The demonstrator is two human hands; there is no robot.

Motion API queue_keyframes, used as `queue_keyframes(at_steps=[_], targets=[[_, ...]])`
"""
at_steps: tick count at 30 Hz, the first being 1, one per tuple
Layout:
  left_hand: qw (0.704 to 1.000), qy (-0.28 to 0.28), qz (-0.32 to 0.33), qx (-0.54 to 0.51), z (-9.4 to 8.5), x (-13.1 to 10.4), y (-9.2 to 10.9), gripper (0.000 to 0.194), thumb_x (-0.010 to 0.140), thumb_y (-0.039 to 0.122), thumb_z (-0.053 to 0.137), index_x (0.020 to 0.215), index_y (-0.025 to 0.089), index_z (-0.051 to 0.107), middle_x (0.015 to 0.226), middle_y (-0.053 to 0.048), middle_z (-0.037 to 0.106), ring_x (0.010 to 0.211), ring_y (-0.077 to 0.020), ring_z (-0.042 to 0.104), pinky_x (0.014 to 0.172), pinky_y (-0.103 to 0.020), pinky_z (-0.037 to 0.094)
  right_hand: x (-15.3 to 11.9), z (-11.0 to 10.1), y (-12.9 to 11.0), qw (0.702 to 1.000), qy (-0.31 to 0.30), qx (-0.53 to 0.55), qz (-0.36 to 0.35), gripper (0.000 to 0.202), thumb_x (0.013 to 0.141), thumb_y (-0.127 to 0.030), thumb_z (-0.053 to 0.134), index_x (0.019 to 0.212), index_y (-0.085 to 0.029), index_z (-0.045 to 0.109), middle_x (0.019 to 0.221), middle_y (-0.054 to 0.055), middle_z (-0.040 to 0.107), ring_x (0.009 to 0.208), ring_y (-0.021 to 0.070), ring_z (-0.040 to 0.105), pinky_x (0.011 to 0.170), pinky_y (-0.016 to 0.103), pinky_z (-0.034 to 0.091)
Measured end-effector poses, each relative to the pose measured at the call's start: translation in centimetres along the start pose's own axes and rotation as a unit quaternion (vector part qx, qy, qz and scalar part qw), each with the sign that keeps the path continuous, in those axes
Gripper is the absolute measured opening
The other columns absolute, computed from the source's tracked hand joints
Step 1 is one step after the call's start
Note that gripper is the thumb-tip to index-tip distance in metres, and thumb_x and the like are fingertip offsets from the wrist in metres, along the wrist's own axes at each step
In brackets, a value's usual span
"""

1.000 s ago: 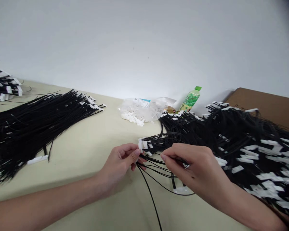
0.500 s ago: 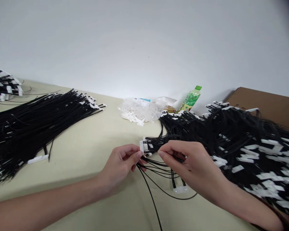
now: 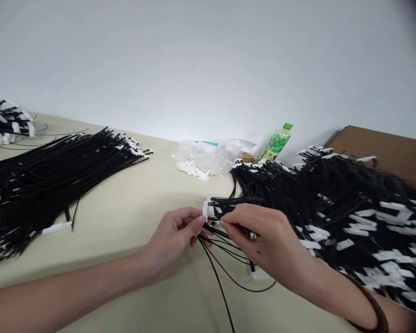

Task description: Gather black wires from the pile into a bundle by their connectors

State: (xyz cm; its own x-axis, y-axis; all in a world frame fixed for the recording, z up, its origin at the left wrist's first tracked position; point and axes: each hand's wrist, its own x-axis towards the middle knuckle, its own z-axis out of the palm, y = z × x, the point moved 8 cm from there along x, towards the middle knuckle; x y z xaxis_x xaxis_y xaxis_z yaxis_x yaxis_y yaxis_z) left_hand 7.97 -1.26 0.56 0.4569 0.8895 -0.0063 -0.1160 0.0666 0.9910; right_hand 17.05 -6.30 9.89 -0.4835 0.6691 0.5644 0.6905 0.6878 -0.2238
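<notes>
Now, head view, one line per item:

Connector: the small white connector (image 3: pixel 205 210) sits just above the table (image 3: pixel 131 217) at mid-frame, between your two hands. It is a pale plastic block with thin black wires (image 3: pixel 229 202) running out of it to the right, toward the big heap.

Loose wires: below the connector, several black loose wires (image 3: pixel 225 259) curve down and toward you across the table; one ends in a white end piece (image 3: pixel 260 274) lying on the table under your right wrist.

Left hand: your left hand (image 3: pixel 175 233) has thumb and forefinger pressed together on the connector's left end, the other fingers curled under.

Right hand: your right hand (image 3: pixel 263 240) meets it from the right, fingertips pinched on the wires right beside the connector; the two sets of fingertips are nearly touching. You cannot tell which single wire it pinches.

Right heap: a large tangle of black wires with white tags (image 3: pixel 350 217) lies touching your right forearm and crowds that side.

Left bundle: a long laid-out bundle (image 3: pixel 55 171) of the same wires lies well apart to the left, with a smaller stack (image 3: pixel 7 122) at the far left edge.

Behind: a clear plastic bag of white parts (image 3: pixel 203 159), a green bottle (image 3: pixel 275 142) lying tilted beside it, and a brown cardboard box (image 3: pixel 384 150) at the back right against the wall.
</notes>
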Motion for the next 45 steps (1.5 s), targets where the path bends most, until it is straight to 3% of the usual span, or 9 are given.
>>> queue_keyframes(at_steps=[6, 12, 20, 27, 30, 33, 38, 42, 45], targets=[[1.0, -0.001, -0.007, -0.001, 0.1, -0.1, 0.0, 0.023, 0.076, 0.035, 0.054, 0.077, 0.013, 0.06, 0.062, 0.0, 0.059, 0.055, -0.0106, 0.056, 0.047, -0.02, 0.031, -0.1, 0.0, 0.2, 0.999, -0.005, -0.034, -0.017, 0.016, 0.084, -0.013, 0.045, 0.077, -0.014, 0.059, 0.063, 0.002, 0.056, 0.058, 0.0098, 0.049, 0.055, 0.021, 0.038], [0.999, 0.032, -0.001, -0.016, -0.3, 0.0, 0.2, 0.025, 0.075, 0.038, 0.055, 0.072, 0.013, 0.058, 0.062, 0.0, 0.056, 0.053, -0.0077, 0.046, 0.047, -0.02, 0.032, -1.3, 0.7, -2.7, 0.966, -0.026, -0.197, -0.164, 0.018, 0.085, -0.012, 0.044, 0.096, -0.015, 0.058, 0.093, 0.008, 0.059, 0.095, 0.0214, 0.048, 0.077, 0.036, 0.04], [0.999, 0.024, -0.003, -0.024, -0.2, -0.1, 0.4, 0.027, 0.075, 0.039, 0.055, 0.069, 0.013, 0.058, 0.06, 0.001, 0.052, 0.051, -0.0067, 0.039, 0.047, -0.02, 0.03, -2.7, 3.1, -4.1, 0.952, -0.116, -0.172, -0.226, 0.02, 0.083, -0.007, 0.043, 0.077, -0.017, 0.06, 0.094, 0.003, 0.059, 0.095, 0.02, 0.05, 0.086, 0.042, 0.04], [0.999, 0.038, -0.003, -0.022, -0.3, -0.1, 0.3, 0.027, 0.074, 0.04, 0.055, 0.068, 0.014, 0.058, 0.061, 0.0, 0.055, 0.052, -0.0073, 0.04, 0.049, -0.021, 0.032, -2.9, 2.2, -3.7, 0.96, -0.084, -0.114, -0.241, 0.025, 0.085, -0.005, 0.037, 0.096, -0.009, 0.059, 0.099, 0.008, 0.061, 0.098, 0.0218, 0.05, 0.085, 0.04, 0.044], [0.999, 0.046, -0.008, -0.013, -0.4, -0.2, 0.2, 0.028, 0.074, 0.041, 0.055, 0.068, 0.013, 0.058, 0.063, -0.002, 0.058, 0.053, -0.0079, 0.042, 0.049, -0.021, 0.032, -2.6, 1.5, -2.8, 0.976, -0.077, -0.024, -0.203, 0.025, 0.086, -0.006, 0.039, 0.104, -0.011, 0.056, 0.102, 0.007, 0.06, 0.101, 0.0184, 0.05, 0.087, 0.036, 0.045], [0.999, 0.05, -0.01, -0.004, -0.5, -0.1, 0.2, 0.029, 0.074, 0.042, 0.054, 0.071, 0.013, 0.058, 0.066, -0.003, 0.06, 0.053, -0.0085, 0.044, 0.049, -0.022, 0.032, -2.1, 0.6, -0.7, 0.986, -0.063, 0.133, -0.077, 0.021, 0.085, -0.01, 0.044, 0.1, -0.017, 0.058, 0.1, 0.004, 0.062, 0.097, 0.0147, 0.054, 0.084, 0.029, 0.048], [0.998, 0.057, -0.032, 0.001, -0.8, -0.3, -0.1, 0.028, 0.075, 0.041, 0.054, 0.079, 0.013, 0.058, 0.066, -0.003, 0.062, 0.053, -0.0084, 0.046, 0.049, -0.021, 0.031, -2.1, -2.1, 4.2, 0.932, 0.003, 0.313, 0.18, 0.013, 0.085, -0.022, 0.049, 0.092, -0.02, 0.059, 0.093, 0.005, 0.063, 0.089, 0.0168, 0.059, 0.077, 0.028, 0.052], [0.998, 0.056, -0.039, 0.002, -0.7, -0.4, -0.1, 0.028, 0.076, 0.042, 0.052, 0.079, 0.014, 0.058, 0.069, -0.004, 0.063, 0.057, -0.0094, 0.049, 0.051, -0.022, 0.032, -1.9, -6.2, 6.9, 0.891, 0.132, 0.37, 0.226, 0.011, 0.087, -0.026, 0.045, 0.089, -0.023, 0.055, 0.076, 0.001, 0.054, 0.076, 0.0131, 0.057, 0.069, 0.026, 0.052], [0.997, 0.062, -0.034, 0.008, -0.7, -0.4, 0.0, 0.029, 0.074, 0.043, 0.053, 0.076, 0.014, 0.058, 0.068, -0.004, 0.063, 0.055, -0.0094, 0.048, 0.051, -0.023, 0.032, -2.0, -8.9, 7.6, 0.896, 0.233, 0.306, 0.221, 0.016, 0.086, -0.025, 0.046, 0.097, -0.025, 0.058, 0.072, 0.001, 0.046, 0.058, 0.01, 0.048, 0.047, 0.022, 0.043]])
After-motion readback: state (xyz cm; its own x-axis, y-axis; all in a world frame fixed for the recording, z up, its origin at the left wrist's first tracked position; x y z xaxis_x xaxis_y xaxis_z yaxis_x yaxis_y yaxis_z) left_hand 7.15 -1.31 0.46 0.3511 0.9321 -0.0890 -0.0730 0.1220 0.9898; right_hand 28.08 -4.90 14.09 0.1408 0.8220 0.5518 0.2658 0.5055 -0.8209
